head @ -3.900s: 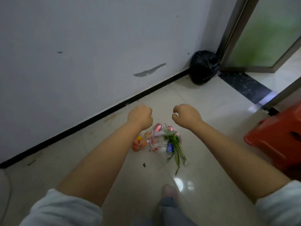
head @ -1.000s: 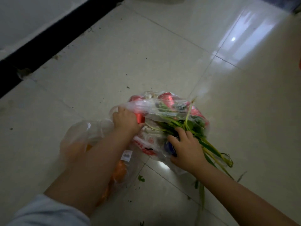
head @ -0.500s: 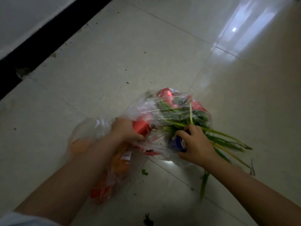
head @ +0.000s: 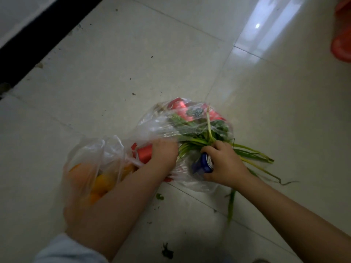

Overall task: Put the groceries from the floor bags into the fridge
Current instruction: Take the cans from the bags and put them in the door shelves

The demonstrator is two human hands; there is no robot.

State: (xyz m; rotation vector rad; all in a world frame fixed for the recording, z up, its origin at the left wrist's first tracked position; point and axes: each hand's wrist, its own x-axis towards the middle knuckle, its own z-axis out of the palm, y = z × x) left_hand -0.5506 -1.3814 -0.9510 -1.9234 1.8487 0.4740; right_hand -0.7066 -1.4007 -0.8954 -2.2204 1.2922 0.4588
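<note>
**poster1:** Hands first, what are the fingers doing?

**poster2:** Left hand is curled tight round a shiny red drink can at the mouth of the crinkly clear plastic bag, fingers wrapped over the can's end. Right hand has its fingers bent round a blue drink can, thumb side up, and it's touching the long green leafy stalks too.

**poster1:** Where's all the stuff sitting?

**poster2:** Down on the pale glossy tiled floor. More red cans sit at the far end of that bag, greens poke out the right side. Second clear plastic bag just left of it, under the left forearm, holds round orange fruit. Red plastic stool is at the top right edge, and the black skirting strip runs across the top left.
</note>
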